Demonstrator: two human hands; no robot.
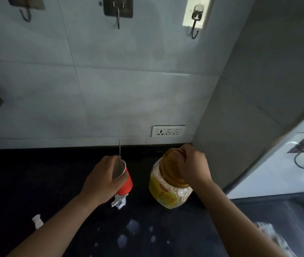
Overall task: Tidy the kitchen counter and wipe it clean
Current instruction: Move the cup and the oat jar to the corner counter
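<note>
While the left hand (102,179) grips the red cup (124,180) and the right hand (193,165) clasps the jar (168,190) lid, clearing is underway; both likely need lifting off the counter (36,173) next.

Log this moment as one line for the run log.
left hand: grips red cup | right hand: on oats jar lid | counter: spills, paper scraps

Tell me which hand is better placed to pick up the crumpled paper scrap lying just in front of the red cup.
Left. The left hand grips the red cup right above the crumpled paper scrap, so it's nearest once the cup is put down. The right hand is on the oats jar lid, farther away.
</note>
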